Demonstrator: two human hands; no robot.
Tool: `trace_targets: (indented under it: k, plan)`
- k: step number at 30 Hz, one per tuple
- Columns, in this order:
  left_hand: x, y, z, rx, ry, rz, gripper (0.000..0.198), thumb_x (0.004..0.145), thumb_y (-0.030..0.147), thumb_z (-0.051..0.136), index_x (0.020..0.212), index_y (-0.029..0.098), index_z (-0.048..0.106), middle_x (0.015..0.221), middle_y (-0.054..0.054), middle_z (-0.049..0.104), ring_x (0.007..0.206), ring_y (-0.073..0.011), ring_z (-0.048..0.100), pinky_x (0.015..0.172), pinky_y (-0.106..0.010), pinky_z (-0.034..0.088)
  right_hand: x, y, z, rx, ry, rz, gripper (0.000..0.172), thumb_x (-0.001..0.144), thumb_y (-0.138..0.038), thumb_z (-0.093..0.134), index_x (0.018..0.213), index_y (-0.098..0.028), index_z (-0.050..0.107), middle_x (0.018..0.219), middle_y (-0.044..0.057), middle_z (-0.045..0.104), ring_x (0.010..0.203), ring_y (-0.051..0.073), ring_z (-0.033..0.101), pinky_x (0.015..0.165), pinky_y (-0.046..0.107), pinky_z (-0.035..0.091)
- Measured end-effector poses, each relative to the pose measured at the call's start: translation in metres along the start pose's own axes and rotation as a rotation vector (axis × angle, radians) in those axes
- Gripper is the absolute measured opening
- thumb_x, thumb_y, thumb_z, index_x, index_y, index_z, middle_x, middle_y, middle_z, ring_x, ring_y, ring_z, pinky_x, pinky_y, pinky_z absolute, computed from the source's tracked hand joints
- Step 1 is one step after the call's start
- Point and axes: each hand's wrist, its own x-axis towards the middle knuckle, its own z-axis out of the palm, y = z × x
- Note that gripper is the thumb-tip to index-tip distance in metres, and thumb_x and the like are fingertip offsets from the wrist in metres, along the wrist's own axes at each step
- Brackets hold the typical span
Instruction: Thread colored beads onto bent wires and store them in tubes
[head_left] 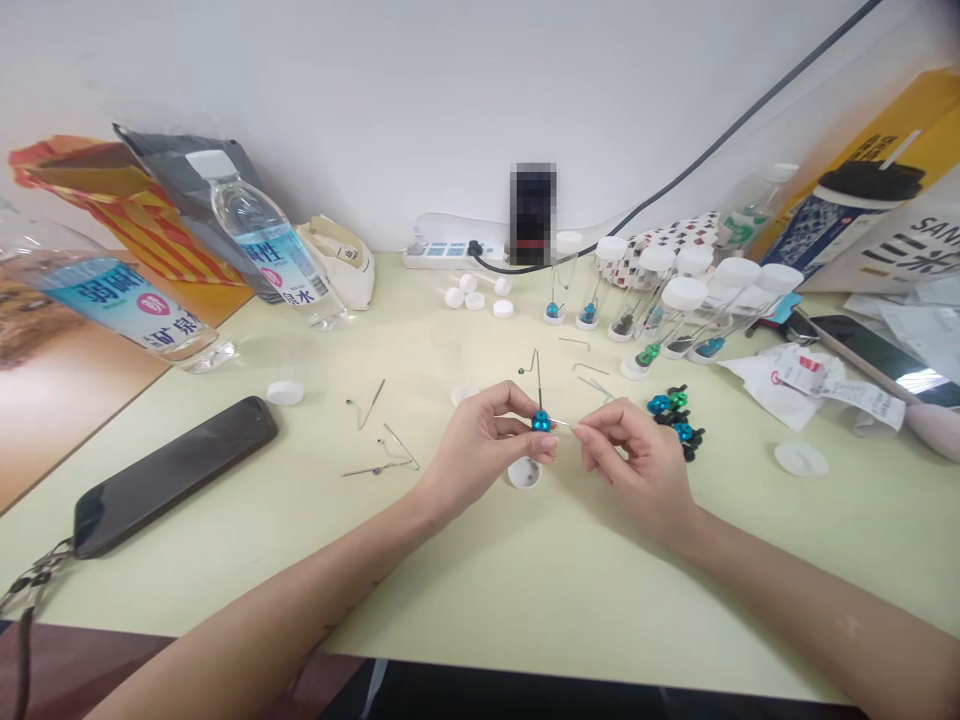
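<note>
My left hand pinches a shiny blue metal knob between thumb and fingers. A thin bent wire rod stands upright out of its top. From the right, my right hand grips a slim hex key whose tip reaches the side of the knob; whether it sits in a hole I cannot tell. Below the knob lies a small white cap with tiny dark bits in it. Beside my right hand is a cluster of blue, green and black knobs. Loose bent wire rods lie left of my left hand.
Clear tubes with white caps stand at the back right, several holding coloured knobs. White caps lie near a power strip. A dark phone and water bottles are on the left; receipts lie on the right.
</note>
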Motion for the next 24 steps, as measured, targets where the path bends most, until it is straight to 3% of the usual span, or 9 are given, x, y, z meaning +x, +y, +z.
trace_targets:
  k: [6,12,19,24]
  plan:
    - [0.0002,-0.0016,0.0008,0.054,0.027,0.040,0.022,0.071,0.021,0.073,0.082,0.017,0.055,0.078,-0.002,0.066,0.067,-0.0153,0.065,0.062,-0.028,0.053,-0.0003,-0.0001,-0.0011,-0.083,0.017,-0.063,0.012,0.090,-0.024,0.055,0.078,-0.021,0.055,0.054,-0.004,0.057,0.042,0.007,0.047,0.041,0.021,0.033]
    - [-0.0015,-0.0035,0.0011,0.184,0.104,0.091,0.012,0.077,0.025,0.067,0.085,0.017,0.063,0.084,-0.003,0.068,0.081,-0.0185,0.066,0.075,-0.031,0.053,-0.0017,-0.0007,-0.0012,-0.173,0.043,-0.129,0.013,0.090,-0.024,0.054,0.078,-0.022,0.055,0.056,-0.003,0.058,0.048,0.010,0.053,0.044,0.022,0.037]
    - [-0.0012,-0.0062,-0.0007,0.172,0.085,0.051,0.017,0.073,0.024,0.071,0.080,0.018,0.057,0.075,-0.002,0.069,0.071,-0.0203,0.070,0.059,-0.028,0.054,-0.0022,0.0027,-0.0023,-0.221,0.016,-0.220,0.011,0.091,-0.022,0.053,0.081,-0.022,0.055,0.054,-0.004,0.055,0.043,0.008,0.047,0.041,0.022,0.033]
    - [-0.0015,-0.0062,0.0004,0.142,0.082,0.040,0.014,0.076,0.025,0.069,0.082,0.018,0.059,0.071,-0.002,0.069,0.067,-0.0197,0.071,0.062,-0.029,0.056,-0.0010,0.0029,-0.0047,-0.242,0.009,-0.266,0.010,0.090,-0.019,0.054,0.081,-0.021,0.056,0.056,-0.004,0.055,0.044,0.007,0.046,0.042,0.022,0.031]
